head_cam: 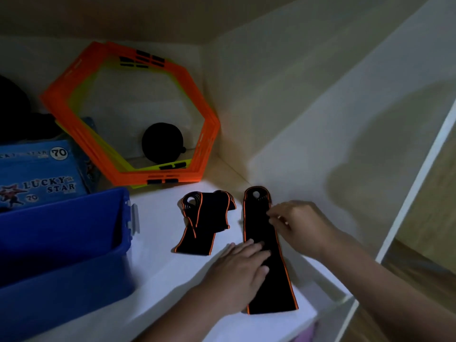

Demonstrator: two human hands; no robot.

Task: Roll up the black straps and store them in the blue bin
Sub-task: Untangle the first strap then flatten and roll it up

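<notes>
A long black strap (259, 225) with orange edging lies flat on the white shelf (158, 218), its holed end pointing away from me. My left hand (239, 270) rests flat on the strap's middle, fingers spread. My right hand (296, 225) pinches the strap's right edge near the holed end. A pile of several more black straps (204, 223) lies crumpled just to the left. The blue bin (61, 255) stands open at the left edge of the shelf.
Orange and yellow hexagon rings (204, 124) lean against the back wall, with a round black object (162, 141) behind them. A blue "Lucky Star" box (37, 174) stands behind the bin. The cabinet's side wall (320, 119) rises close on the right.
</notes>
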